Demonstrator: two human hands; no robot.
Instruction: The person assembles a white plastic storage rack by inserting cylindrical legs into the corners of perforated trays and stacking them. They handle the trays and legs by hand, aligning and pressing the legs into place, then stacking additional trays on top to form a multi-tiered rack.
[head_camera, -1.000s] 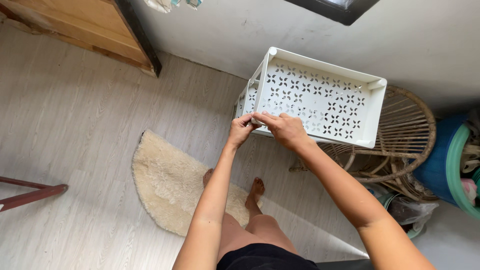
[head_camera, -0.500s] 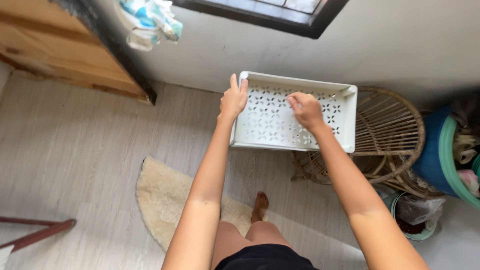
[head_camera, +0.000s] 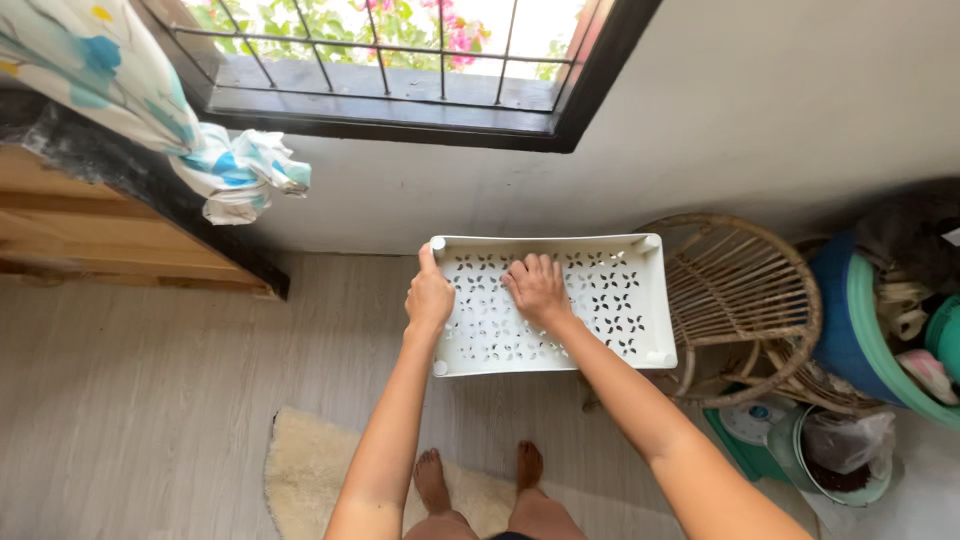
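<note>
Your left hand (head_camera: 429, 297) grips the left rim of the white perforated plastic tray (head_camera: 610, 300), fingers wrapped over its edge, while your right hand (head_camera: 537, 288) lies flat with fingers spread on the tray's patterned face. You hold the tray up in front of the wall, below the barred window (head_camera: 400, 60) and just beside the rattan stool (head_camera: 745, 300). Your bare feet stand on a cream rug (head_camera: 300, 480) on the floor.

White perforated plastic crate (head_camera: 600, 300) held flat below a barred window (head_camera: 400, 60), left hand (head_camera: 429, 296) gripping its left edge, right hand (head_camera: 537, 287) pressed inside its bottom, round rattan stool (head_camera: 745, 290) touching its right edge, cream shaggy rug (head_camera: 310, 480) underfoot
</note>
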